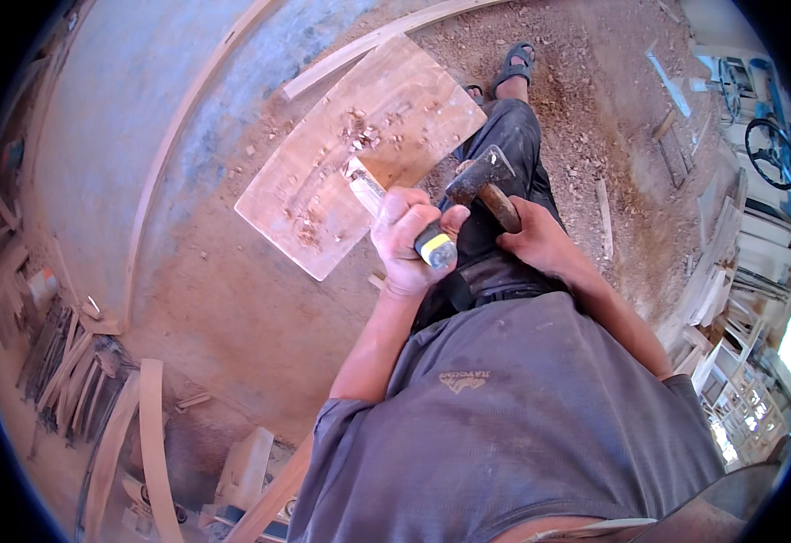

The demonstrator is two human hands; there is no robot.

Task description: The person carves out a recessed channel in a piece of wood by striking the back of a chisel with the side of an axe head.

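Note:
My left hand (403,237) is closed round a chisel (437,248) with a black and yellow handle. The handle's butt points up toward me, and the pale blade slants down to the wooden board (278,190). Wood chips (359,134) lie scattered on the board around the blade; whether its edge touches the wood I cannot tell. In my right hand (540,237) is a hammer (484,174), gripped by its wooden handle. The dark hammer head is raised to the right of the chisel, apart from its butt, over my dark trousers.
Long curved wooden pieces (174,145) lie on the floor at the left and beyond the board. Wood offcuts (74,371) are heaped at lower left. Shavings cover the ground at right, near my sandalled foot (515,65). A steering wheel (769,154) and stacked timber stand at far right.

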